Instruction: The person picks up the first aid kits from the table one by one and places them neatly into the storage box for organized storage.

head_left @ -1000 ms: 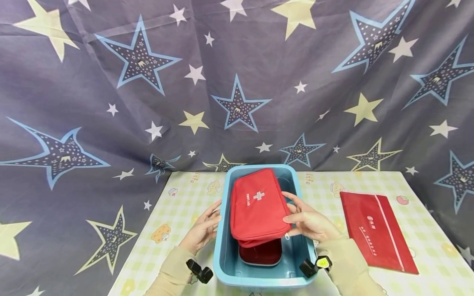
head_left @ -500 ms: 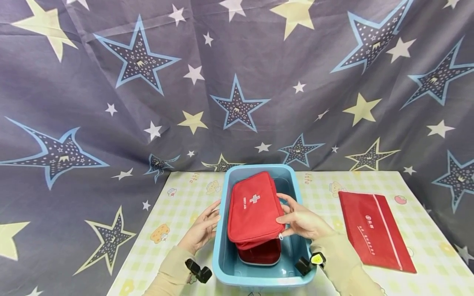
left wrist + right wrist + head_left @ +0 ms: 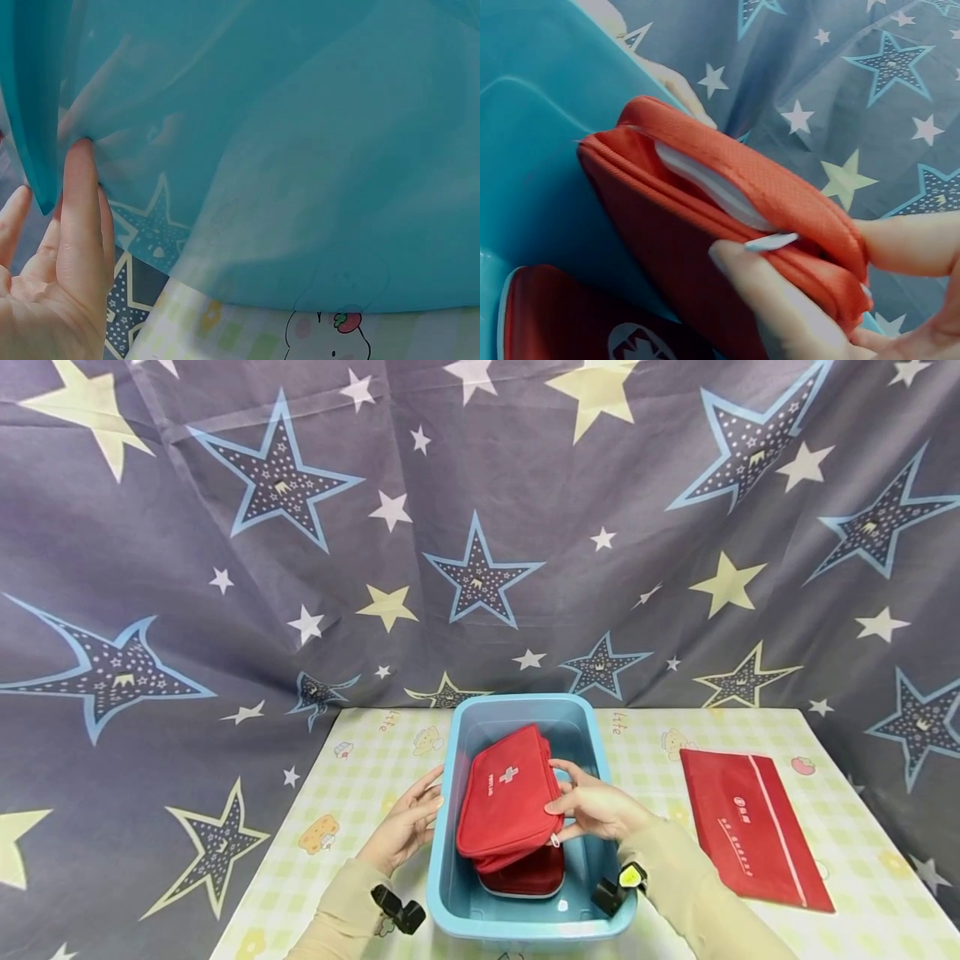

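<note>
A red first-aid pouch (image 3: 506, 802) with a white cross is tilted inside the blue bin (image 3: 532, 930). My right hand (image 3: 603, 810) pinches its right edge between thumb and fingers; in the right wrist view the pouch (image 3: 667, 247) has its zip partly undone, with something white inside. Below it a darker red case (image 3: 528, 875) lies on the bin floor, also visible in the right wrist view (image 3: 555, 315). My left hand (image 3: 405, 827), fingers extended, touches the bin's left outer wall; the left wrist view shows that hand (image 3: 75, 255) against the blue wall (image 3: 300, 165).
A flat red document pouch (image 3: 757, 831) lies to the right of the bin on the checked tablecloth (image 3: 360, 777). Behind the table hangs a dark curtain (image 3: 525, 468) printed with stars.
My right hand has moved left and slightly lower, taking the first-aid pouch deeper into the bin. My left hand has stayed at the bin's side.
</note>
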Tool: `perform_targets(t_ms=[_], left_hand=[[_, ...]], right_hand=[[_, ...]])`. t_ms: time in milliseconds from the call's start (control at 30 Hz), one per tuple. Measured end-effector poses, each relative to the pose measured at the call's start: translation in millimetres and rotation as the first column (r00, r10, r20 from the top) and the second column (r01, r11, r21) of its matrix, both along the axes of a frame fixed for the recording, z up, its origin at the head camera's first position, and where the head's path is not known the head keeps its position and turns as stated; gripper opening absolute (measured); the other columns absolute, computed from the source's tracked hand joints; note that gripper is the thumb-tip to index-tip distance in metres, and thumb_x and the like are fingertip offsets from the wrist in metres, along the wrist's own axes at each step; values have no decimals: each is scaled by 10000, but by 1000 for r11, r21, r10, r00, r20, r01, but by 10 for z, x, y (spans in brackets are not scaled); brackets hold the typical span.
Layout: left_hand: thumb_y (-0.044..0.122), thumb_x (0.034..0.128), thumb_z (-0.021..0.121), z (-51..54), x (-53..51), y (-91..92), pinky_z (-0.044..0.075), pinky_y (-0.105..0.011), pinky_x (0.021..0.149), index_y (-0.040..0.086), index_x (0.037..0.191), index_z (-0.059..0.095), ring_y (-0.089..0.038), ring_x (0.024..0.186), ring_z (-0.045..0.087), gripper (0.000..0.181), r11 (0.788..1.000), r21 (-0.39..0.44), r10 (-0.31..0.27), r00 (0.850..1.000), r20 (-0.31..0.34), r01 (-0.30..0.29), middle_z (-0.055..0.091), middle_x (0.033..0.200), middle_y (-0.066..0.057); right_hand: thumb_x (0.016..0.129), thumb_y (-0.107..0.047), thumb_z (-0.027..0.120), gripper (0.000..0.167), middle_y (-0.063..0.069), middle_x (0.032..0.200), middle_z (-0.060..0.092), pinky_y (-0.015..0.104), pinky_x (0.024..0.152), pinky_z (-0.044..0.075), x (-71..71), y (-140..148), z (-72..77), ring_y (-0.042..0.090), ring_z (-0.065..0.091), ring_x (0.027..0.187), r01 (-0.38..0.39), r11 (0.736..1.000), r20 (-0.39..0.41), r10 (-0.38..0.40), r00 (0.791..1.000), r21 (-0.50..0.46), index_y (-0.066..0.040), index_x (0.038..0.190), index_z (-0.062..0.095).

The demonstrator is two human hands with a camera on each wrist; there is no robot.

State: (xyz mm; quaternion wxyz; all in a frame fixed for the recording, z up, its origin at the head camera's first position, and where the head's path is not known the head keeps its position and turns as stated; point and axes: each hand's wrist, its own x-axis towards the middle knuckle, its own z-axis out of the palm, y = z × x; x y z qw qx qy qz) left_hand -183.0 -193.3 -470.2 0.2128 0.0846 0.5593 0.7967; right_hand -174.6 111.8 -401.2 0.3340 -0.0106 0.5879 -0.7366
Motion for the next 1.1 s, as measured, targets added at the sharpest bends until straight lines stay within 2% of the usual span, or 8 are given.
perform_targets(t_ms=[267,533,900,1100], left_hand=[[46,999,397,-15,-14,-4,555,-314,815,99,1528,107,-107,1085,578,606,1000,-7,1,1000,-3,-1,490,1266,37],[38,1001,386,-10,-11,-10,553,-314,820,100,1527,115,-117,1122,563,595,1000,-16,6,1000,1,-6,486,1277,24],[28,995,393,31,-4,0,553,-328,816,101,1528,118,-118,1124,561,604,1000,-11,4,1000,14,-4,497,1267,39],[40,994,405,42,0,0,554,-331,816,104,1529,114,-119,1124,559,612,1000,-20,8,1000,22,-7,495,1269,35]], right_hand=[[884,40,525,821,185,1313,435,365,676,596,-55,-30,7,218,613,905,24,1000,67,-25,997,12,-151,1504,21],[878,40,529,837,223,1227,501,387,668,596,-65,-45,7,226,630,876,18,999,102,-22,995,34,-171,1509,21],[855,63,542,842,272,1314,361,558,765,532,-71,-109,-48,370,502,1092,41,993,112,-53,992,108,-178,1498,54],[858,52,533,843,276,1324,334,580,769,526,-122,-143,-57,400,499,1101,4,985,120,-25,993,175,-171,1490,22]])
